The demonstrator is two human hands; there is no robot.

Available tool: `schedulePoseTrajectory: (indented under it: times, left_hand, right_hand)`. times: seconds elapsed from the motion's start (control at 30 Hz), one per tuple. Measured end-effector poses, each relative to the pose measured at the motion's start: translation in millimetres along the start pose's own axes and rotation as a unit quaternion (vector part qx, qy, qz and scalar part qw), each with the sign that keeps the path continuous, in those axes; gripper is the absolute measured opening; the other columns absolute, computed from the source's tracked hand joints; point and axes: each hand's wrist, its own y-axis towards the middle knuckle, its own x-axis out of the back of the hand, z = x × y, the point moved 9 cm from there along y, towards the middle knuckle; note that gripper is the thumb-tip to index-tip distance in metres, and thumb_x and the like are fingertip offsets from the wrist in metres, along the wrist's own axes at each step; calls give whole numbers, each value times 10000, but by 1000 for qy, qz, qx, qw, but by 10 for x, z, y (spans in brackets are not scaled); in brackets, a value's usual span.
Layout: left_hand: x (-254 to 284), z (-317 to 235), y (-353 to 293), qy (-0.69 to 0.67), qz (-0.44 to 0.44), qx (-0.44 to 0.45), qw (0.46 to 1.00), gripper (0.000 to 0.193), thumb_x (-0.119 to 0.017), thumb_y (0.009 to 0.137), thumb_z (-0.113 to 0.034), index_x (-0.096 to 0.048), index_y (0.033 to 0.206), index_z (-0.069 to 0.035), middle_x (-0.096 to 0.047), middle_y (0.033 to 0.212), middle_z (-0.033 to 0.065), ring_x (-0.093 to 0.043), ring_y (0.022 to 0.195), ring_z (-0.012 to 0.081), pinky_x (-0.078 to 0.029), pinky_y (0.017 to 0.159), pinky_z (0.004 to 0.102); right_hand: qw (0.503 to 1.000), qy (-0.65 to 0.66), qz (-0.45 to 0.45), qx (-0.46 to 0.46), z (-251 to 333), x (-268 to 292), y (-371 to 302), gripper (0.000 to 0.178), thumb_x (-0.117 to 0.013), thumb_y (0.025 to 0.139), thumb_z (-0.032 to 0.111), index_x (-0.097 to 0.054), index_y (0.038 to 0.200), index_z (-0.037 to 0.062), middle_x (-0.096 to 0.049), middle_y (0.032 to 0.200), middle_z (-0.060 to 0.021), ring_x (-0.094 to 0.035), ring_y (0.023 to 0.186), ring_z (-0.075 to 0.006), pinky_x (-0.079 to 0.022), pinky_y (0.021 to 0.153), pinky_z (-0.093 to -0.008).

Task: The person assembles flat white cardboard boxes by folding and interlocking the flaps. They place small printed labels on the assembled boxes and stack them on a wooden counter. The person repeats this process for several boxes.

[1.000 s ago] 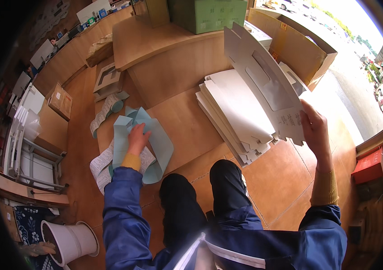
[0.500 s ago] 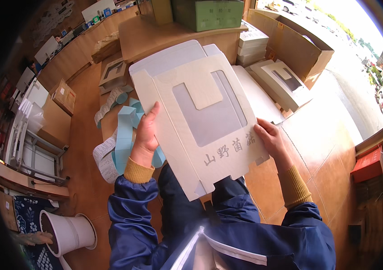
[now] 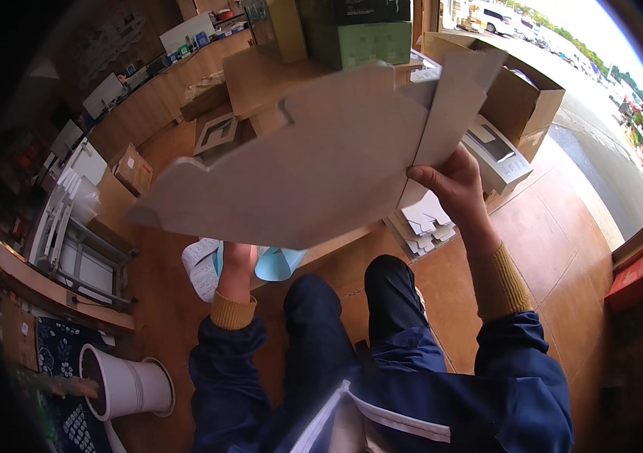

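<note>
I report my right hand (image 3: 451,185) pinched closed on a pale grey-beige, flat cardboard box blank (image 3: 314,162), the thumb laid on its near face by the creased side panel and the remaining fingers mostly concealed. The blank is held aloft, tilted, above a light-brown wooden bench (image 3: 329,249), its broad plain face toward me. My left hand (image 3: 240,258) shows only in its lower part, beneath the blank's lower edge; I cannot tell how far its fingers are spread, or whether they have hold of anything. Near it are a light-blue curled paper sheet (image 3: 282,263) and a white printed paper sheet (image 3: 200,269). A stack of pale flat card blanks (image 3: 428,220) sits below the right hand. In my judgement, the step in hand is orienting the single blank; the next move appears to call for a steady right pinch, with left-hand support so the broad panel does not flex.
</note>
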Motion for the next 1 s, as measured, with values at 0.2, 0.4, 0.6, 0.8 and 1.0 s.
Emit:
schedulePoseTrajectory:
  times: [0.2,0.4,0.6,0.8,1.0]
  left_hand:
    - [-67,-263,-461,-74,74,26,994,643,-464,981,-474,-328,1457,-64,-451,1416,79,-479,1251,229,-413,1033,361]
    - [-551,-272,-450,-224,176,105,953,697,-484,976,-483,-310,1439,8,-454,1401,119,-477,1254,243,-402,1038,371]
    - [-893,-367,-360,-21,131,148,980,418,-515,974,-168,-448,1325,50,-541,1279,122,-538,1149,205,-414,996,325]
    - [-1098,-555,-419,69,140,72,985,413,-530,979,-199,-460,1323,18,-544,1280,105,-557,1122,192,-442,967,324]
    - [-703,-569,78,57,10,-30,998,455,-602,963,-254,-480,1293,35,-604,1182,82,-567,1047,144,-452,910,262]
  right_hand:
    - [973,-35,-16,-227,-719,-72,-240,529,-798,803,289,-550,1154,-19,-635,1033,-53,-604,951,-111,-493,852,-261]
    - [924,-203,-64,-318,-1346,130,-771,576,-801,754,470,-558,966,-7,-547,821,-26,-510,762,-98,-447,666,-233]
    - [935,-273,-54,-221,-924,366,90,615,-707,873,356,-513,1287,-56,-676,986,-161,-644,897,-166,-509,730,-279]
    - [894,-385,-10,-230,-738,504,458,550,-708,795,521,-708,824,-28,-682,768,-135,-650,698,-196,-517,650,-335]
    - [980,33,40,-193,-215,125,190,456,-736,861,190,-562,1230,-16,-676,1030,-83,-627,971,-131,-500,884,-296]
